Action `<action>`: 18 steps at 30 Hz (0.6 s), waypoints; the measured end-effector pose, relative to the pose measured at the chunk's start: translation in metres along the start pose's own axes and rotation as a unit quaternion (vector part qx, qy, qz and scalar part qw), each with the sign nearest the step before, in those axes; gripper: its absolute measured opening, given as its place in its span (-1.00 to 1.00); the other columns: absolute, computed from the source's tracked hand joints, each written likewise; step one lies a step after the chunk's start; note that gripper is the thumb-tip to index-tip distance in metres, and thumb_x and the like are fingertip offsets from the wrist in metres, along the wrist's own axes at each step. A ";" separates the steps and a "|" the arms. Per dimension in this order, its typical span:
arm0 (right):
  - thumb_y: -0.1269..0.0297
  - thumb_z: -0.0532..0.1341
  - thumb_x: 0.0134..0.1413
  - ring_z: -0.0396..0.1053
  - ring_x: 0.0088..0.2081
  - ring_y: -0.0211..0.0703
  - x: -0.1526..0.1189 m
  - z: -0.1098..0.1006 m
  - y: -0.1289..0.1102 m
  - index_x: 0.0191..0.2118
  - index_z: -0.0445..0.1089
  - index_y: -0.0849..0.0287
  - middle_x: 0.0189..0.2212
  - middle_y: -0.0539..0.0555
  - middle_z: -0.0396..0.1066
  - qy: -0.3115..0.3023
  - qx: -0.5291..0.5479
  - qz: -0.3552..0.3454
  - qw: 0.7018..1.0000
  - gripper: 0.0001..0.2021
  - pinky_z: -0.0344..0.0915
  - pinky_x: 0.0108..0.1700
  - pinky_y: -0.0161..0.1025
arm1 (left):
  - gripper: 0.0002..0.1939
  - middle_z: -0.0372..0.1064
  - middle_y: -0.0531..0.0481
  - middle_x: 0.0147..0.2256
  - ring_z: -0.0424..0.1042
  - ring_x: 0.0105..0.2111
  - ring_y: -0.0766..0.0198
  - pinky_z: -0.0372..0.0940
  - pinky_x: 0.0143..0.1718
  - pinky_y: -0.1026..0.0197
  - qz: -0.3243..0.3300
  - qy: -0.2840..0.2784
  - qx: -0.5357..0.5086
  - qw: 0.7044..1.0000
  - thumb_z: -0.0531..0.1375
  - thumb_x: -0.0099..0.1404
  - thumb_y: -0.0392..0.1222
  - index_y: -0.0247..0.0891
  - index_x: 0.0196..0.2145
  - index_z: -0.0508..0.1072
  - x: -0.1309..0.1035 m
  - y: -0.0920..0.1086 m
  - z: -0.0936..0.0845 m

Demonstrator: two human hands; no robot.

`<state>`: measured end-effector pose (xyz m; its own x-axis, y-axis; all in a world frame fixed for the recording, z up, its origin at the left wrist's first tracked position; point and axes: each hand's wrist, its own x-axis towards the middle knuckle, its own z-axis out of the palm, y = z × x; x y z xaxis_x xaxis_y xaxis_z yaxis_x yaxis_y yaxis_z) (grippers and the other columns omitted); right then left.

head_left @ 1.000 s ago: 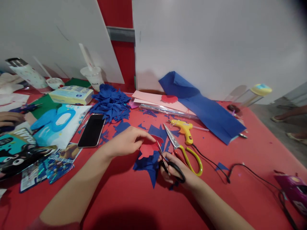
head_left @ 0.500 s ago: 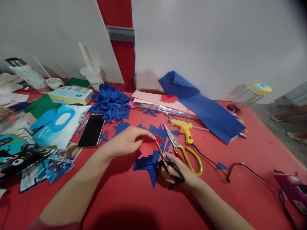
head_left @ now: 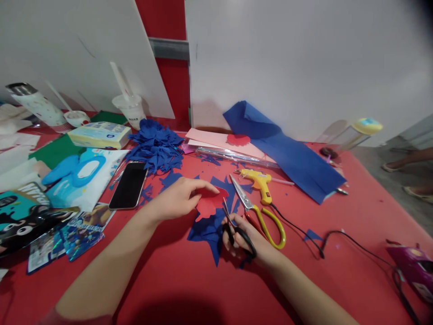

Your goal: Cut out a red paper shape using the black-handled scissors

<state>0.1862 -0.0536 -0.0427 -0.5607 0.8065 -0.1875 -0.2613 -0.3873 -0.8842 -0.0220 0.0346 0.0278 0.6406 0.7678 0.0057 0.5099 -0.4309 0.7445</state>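
Between the thumb and fingers of my left hand [head_left: 182,196] is a piece of red paper [head_left: 207,206] with a scalloped edge. My right hand [head_left: 241,234] grips small black-handled scissors [head_left: 244,239], fingers through the loops. The blades are slightly parted, with their tips close to the paper's right edge. Blue paper scraps [head_left: 208,232] lie on the table just under the red piece. Beside my right hand rest larger scissors with yellow handles [head_left: 270,228], and a yellow glue gun [head_left: 259,180] lies just beyond them.
A heap of blue paper cutouts [head_left: 157,146] and a phone [head_left: 128,186] lie on the left. A long blue sheet [head_left: 291,158] and pink paper [head_left: 216,136] are at the back. A cup with a straw [head_left: 130,108] stands behind. The black cord [head_left: 294,226] runs right.
The scissors have drawn slightly back from the red paper, and their blades have opened a little. My left hand has hardly moved. At the far left, another person's hand has left view.
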 end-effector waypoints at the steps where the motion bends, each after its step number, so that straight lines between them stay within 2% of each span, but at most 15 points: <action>1: -0.09 0.23 -0.12 0.19 -0.63 -0.38 0.001 0.000 0.001 -0.21 0.10 0.13 -0.56 -0.07 0.31 0.011 -0.001 -0.007 1.000 -0.52 0.08 -0.61 -0.41 | -0.51 0.45 0.03 -0.12 0.41 -0.14 0.29 0.27 -0.09 0.25 -0.006 0.006 -0.003 1.000 -0.05 0.07 -0.50 -0.19 -0.13 0.44 0.000 -0.001 0.000; 4: -0.04 0.25 -0.11 0.24 -0.59 -0.35 0.005 0.001 0.005 -0.21 0.11 0.12 -0.50 -0.03 0.35 0.078 -0.004 -0.053 0.996 -0.55 0.11 -0.61 -0.40 | -0.52 0.44 0.03 -0.11 0.41 -0.14 0.28 0.27 -0.09 0.25 -0.009 0.015 -0.006 1.000 -0.04 0.08 -0.50 -0.18 -0.13 0.44 0.000 -0.002 0.002; 8: 0.13 0.28 -0.08 0.28 -0.61 -0.34 0.012 0.001 0.007 -0.21 0.10 0.08 -0.45 -0.04 0.39 0.191 -0.007 -0.106 0.976 -0.63 0.12 -0.66 -0.42 | -0.51 0.46 0.04 -0.14 0.44 -0.21 0.31 0.30 -0.19 0.31 0.005 0.005 -0.007 1.000 -0.05 0.07 -0.51 -0.18 -0.13 0.45 0.001 0.000 0.007; 12: 0.27 0.32 -0.16 0.37 -0.54 -0.30 0.020 0.001 -0.002 -0.26 0.14 0.07 -0.45 -0.10 0.33 0.264 0.005 -0.136 0.955 -0.64 0.20 -0.62 -0.41 | -0.52 0.48 0.02 -0.17 0.44 -0.23 0.33 0.28 -0.17 0.32 0.028 0.001 -0.011 1.000 -0.04 0.06 -0.53 -0.23 -0.15 0.46 0.003 0.006 0.016; 14: 0.30 0.32 -0.17 0.30 -0.60 -0.37 0.023 0.001 -0.008 -0.26 0.17 0.07 -0.51 -0.15 0.27 0.284 -0.005 -0.152 0.947 -0.66 0.20 -0.59 -0.41 | -0.52 0.48 0.01 -0.19 0.44 -0.26 0.33 0.28 -0.18 0.30 0.026 0.001 -0.013 1.000 -0.04 0.05 -0.54 -0.23 -0.16 0.46 0.004 0.008 0.020; 18: 0.32 0.30 -0.15 0.09 -0.69 -0.42 0.031 0.001 -0.020 -0.26 0.18 0.06 -0.67 -0.23 0.09 0.293 -0.054 -0.156 0.942 -0.68 0.05 -0.64 -0.44 | -0.52 0.49 0.00 -0.24 0.44 -0.32 0.32 0.29 -0.23 0.29 0.002 0.017 -0.028 0.999 -0.04 0.04 -0.53 -0.25 -0.16 0.46 0.006 0.014 0.029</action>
<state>0.1734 -0.0213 -0.0306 0.0690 0.9938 -0.0867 -0.2420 -0.0677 -0.9679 0.0056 0.0198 0.0190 0.6220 0.7824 0.0303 0.4740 -0.4070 0.7808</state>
